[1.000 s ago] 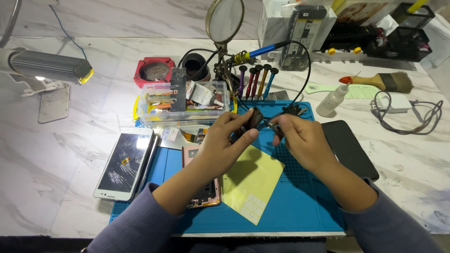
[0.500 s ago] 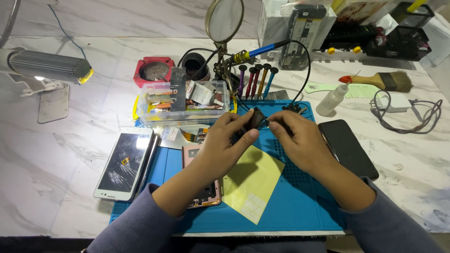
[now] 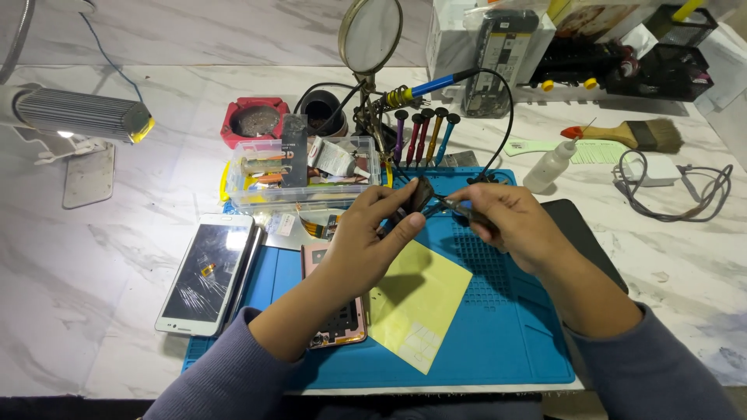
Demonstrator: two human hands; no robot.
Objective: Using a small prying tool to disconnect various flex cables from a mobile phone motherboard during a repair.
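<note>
My left hand (image 3: pixel 372 237) pinches a small dark flat part (image 3: pixel 421 194) above the blue work mat (image 3: pixel 498 327). My right hand (image 3: pixel 510 222) grips metal tweezers (image 3: pixel 450 205), their tips touching that dark part. Both hands hover over the mat's far middle. Under my left wrist lies an opened pink phone (image 3: pixel 336 311) with its insides showing. A yellow sheet (image 3: pixel 416 299) lies on the mat just below the hands.
A white phone with a cracked screen (image 3: pixel 206 272) lies left of the mat, a black phone (image 3: pixel 580 237) at its right. Behind are a clear parts box (image 3: pixel 303 167), a screwdriver rack (image 3: pixel 424 132), a magnifier stand (image 3: pixel 370 35), a squeeze bottle (image 3: pixel 551 165), a brush (image 3: pixel 634 134) and a lamp (image 3: pixel 74 117).
Both hands stay close together over the mat, shifting slightly; the tweezers keep working at the dark part.
</note>
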